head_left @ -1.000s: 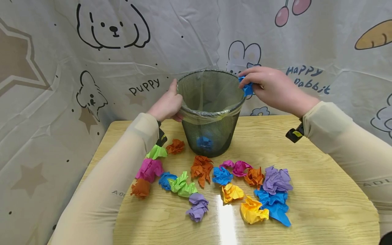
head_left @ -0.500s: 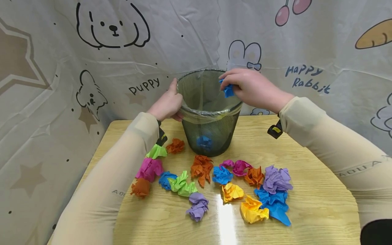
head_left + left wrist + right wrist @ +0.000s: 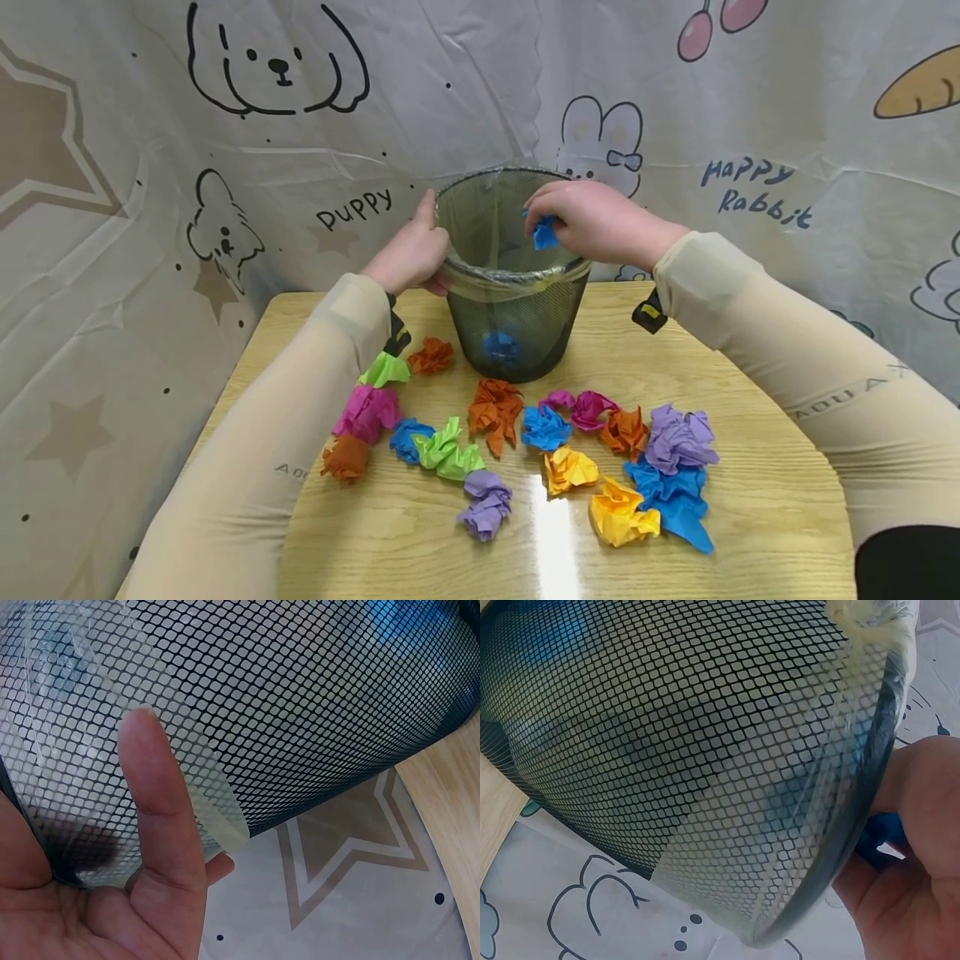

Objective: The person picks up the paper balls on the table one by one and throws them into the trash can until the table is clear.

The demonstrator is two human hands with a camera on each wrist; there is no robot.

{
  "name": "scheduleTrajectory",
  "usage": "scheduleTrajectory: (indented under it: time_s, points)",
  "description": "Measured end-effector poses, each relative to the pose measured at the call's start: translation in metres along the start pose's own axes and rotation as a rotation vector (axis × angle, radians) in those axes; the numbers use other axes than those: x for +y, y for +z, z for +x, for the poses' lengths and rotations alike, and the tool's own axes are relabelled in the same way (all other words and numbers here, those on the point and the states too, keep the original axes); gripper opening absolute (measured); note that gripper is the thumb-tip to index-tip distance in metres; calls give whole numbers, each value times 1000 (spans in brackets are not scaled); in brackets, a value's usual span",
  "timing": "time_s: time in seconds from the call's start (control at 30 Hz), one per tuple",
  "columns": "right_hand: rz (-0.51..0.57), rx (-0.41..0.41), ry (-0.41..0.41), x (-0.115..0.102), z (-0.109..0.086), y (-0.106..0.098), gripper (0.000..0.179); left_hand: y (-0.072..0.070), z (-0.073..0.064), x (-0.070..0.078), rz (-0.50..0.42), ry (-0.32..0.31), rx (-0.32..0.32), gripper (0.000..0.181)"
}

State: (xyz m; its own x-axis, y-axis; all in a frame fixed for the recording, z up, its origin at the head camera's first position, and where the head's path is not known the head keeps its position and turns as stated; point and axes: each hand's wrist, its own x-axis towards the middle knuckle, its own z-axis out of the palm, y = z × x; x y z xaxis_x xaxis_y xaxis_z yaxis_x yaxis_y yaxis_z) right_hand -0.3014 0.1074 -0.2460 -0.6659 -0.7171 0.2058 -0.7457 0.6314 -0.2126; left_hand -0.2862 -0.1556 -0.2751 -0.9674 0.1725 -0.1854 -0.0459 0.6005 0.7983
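A black mesh wastebasket (image 3: 517,333) with a clear liner over its rim stands upright at the back of the table. Its left rim is held by my left hand (image 3: 411,250); in the left wrist view one finger (image 3: 161,795) lies along the outer mesh. Over the basket's mouth, my right hand (image 3: 592,221) pinches a blue crumpled paper ball (image 3: 545,233), partly hidden by the fingers. The right wrist view shows that hand (image 3: 922,847) just past the dark rim, with blue paper between its fingers. Another blue paper ball (image 3: 501,347) shows through the mesh near the bottom.
Several crumpled papers lie in front of the basket on the wooden table (image 3: 405,533), among them orange (image 3: 495,415), green (image 3: 447,450), purple (image 3: 678,437), yellow (image 3: 624,515) and pink (image 3: 369,414) ones. A printed white curtain (image 3: 465,83) hangs close behind.
My right hand has moved left from beyond the basket's right rim to over its mouth and dipped slightly, carrying the blue paper ball. The left hand has stayed at the left rim.
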Motion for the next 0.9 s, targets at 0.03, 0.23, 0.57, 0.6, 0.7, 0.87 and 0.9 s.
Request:
scheduleTrajectory:
  time_s: [0.03, 0.23, 0.57, 0.6, 0.7, 0.87, 0.9]
  points:
    - [0, 0, -1, 0, 0, 0, 35, 0, 0, 0, 0, 1, 0, 72]
    - [-2, -9, 15, 2, 2, 2, 35, 0, 1, 1, -1, 1, 0, 73]
    - [-25, -74, 33, 3, 2, 3, 39, 0, 0, 0, -2, -6, -1, 72]
    - [-33, -75, 33, 3, 2, 3, 41, 0, 0, 0, -2, -5, -1, 72]
    - [-59, -86, 38, 3, 2, 2, 44, 1, 0, 0, -2, -1, 0, 72]
    - [-90, -112, 81, 3, 1, -2, 49, 1, 0, 0, 4, 2, 5, 72]
    - [-88, -112, 91, 3, 0, -3, 49, 1, 0, 0, 6, 3, 5, 72]
